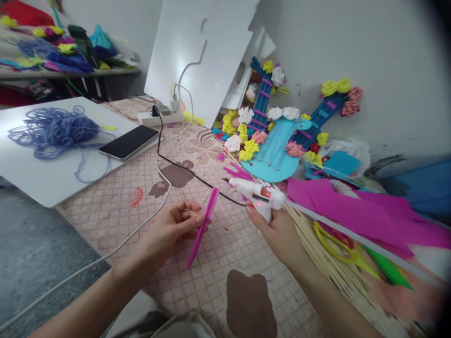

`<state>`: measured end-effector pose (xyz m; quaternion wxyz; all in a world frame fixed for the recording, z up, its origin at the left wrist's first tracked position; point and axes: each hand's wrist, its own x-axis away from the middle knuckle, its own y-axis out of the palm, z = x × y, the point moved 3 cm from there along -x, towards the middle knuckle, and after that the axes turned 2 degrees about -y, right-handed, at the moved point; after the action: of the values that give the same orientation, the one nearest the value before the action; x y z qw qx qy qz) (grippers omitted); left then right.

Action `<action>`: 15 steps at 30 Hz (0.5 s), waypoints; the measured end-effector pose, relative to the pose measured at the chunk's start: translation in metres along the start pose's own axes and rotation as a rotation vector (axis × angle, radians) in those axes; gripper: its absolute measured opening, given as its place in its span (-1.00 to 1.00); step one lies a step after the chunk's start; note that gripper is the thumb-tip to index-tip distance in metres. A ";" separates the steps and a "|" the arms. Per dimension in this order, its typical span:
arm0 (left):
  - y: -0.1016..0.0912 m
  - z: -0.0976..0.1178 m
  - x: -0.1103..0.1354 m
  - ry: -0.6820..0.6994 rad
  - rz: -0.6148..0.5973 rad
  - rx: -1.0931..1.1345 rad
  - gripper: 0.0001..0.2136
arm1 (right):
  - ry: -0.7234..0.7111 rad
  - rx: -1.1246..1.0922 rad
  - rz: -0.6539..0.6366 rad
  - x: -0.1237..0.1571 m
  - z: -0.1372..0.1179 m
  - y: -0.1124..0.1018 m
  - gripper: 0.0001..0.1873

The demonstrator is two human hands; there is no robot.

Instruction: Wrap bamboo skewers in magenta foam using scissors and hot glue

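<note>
My left hand pinches a long pink paper strip near its upper part, holding it slanted over the patterned floor mat. My right hand is wrapped round the grip of a white hot glue gun, whose nozzle points left toward the top of the strip, a short gap away. A black cord runs from the glue gun to a white power strip.
A bundle of thin wooden sticks, yellow scissors and pink paper sheets lie to the right. Blue paper guitars with paper flowers lean on the wall. A white board carries blue yarn and a phone.
</note>
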<state>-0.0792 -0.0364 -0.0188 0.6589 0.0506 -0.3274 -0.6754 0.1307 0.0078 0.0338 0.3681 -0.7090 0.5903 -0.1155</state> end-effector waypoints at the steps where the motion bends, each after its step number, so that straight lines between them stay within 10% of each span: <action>1: 0.000 0.000 0.001 -0.003 -0.004 0.008 -0.70 | -0.003 -0.013 0.012 -0.013 0.002 0.004 -0.74; 9: 0.000 0.001 0.004 -0.072 0.007 0.035 -0.70 | -0.105 -0.032 0.020 -0.119 0.009 0.067 -0.84; 15: 0.002 0.001 0.000 -0.081 -0.030 0.103 -0.68 | -0.137 0.020 0.013 -0.136 0.015 0.096 -0.83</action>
<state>-0.0777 -0.0361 -0.0168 0.6315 0.0619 -0.3873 -0.6689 0.0300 0.1361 -0.0033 0.4154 -0.7076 0.5673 -0.0702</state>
